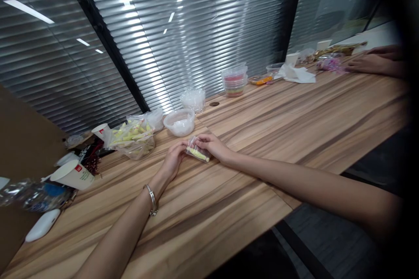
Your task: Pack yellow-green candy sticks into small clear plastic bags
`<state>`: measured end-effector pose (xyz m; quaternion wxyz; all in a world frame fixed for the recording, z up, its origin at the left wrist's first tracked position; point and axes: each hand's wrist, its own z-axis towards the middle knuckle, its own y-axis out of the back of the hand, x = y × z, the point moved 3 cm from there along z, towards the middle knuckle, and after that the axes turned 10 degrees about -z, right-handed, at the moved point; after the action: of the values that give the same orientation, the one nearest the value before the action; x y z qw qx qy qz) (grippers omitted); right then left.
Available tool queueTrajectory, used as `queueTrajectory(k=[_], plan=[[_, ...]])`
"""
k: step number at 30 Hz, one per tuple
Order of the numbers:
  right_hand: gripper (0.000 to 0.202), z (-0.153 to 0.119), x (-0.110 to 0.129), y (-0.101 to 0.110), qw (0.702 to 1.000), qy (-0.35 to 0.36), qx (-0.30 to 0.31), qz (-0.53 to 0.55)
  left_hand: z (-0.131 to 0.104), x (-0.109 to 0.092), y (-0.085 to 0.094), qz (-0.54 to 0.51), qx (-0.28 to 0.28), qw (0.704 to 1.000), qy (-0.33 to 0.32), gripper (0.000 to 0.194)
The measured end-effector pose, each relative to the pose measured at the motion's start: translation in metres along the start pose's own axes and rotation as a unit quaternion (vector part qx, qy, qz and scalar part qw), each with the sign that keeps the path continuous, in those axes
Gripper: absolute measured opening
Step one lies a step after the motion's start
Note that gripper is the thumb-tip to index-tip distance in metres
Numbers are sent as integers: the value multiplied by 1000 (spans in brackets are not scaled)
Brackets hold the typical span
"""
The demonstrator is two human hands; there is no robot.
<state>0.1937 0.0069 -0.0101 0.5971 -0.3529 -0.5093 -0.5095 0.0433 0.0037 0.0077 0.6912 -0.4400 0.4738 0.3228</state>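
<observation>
A small clear plastic bag [198, 153] with a yellow stick-like item in it lies between my two hands, just over the wooden table [209, 209]. My left hand [175, 157], below a silver bracelet on the wrist, pinches the bag's left edge. From the right, my right hand [214, 146] has its fingers closed on the bag's upper right part. Behind my hands stands a round clear bowl [179, 123] with whitish contents. A large open plastic bag [132, 136] of yellow pieces sits to the left of the bowl.
Paper cups [73, 174], a plastic bottle [42, 194] and a white case [42, 225] stand at the left. Stacked tubs [234, 80], an orange packet [261, 79] and tissues [296, 73] line the window side. Another person's hands [373, 62] are at the far right.
</observation>
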Motion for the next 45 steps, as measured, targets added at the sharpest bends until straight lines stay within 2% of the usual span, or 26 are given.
queueTrajectory(k=[7, 14, 17, 20, 28, 35, 41, 45], plan=[[19, 4, -4, 8, 999, -23, 5, -25, 0, -1, 1, 32, 64, 997, 41, 20], [20, 6, 0, 14, 999, -16, 23, -34, -3, -5, -3, 151, 86, 985, -21, 22], [23, 7, 1, 15, 998, -19, 45, -30, -3, -4, -2, 152, 76, 985, -20, 22], [27, 9, 0, 16, 997, -14, 65, -33, -2, -1, 0, 103, 52, 993, -3, 24], [35, 13, -4, 17, 997, -20, 73, -10, 0, -1, 3, 16, 13, 1000, 0, 21], [28, 13, -7, 18, 997, -35, 64, 23, 0, 1, 5, 54, 8, 998, -13, 22], [29, 9, 3, 17, 997, -40, 53, 31, 1, 3, 6, 61, 0, 998, -20, 24], [30, 7, 5, 17, 998, -43, 23, 42, -1, 0, 2, 67, -4, 997, -21, 22]])
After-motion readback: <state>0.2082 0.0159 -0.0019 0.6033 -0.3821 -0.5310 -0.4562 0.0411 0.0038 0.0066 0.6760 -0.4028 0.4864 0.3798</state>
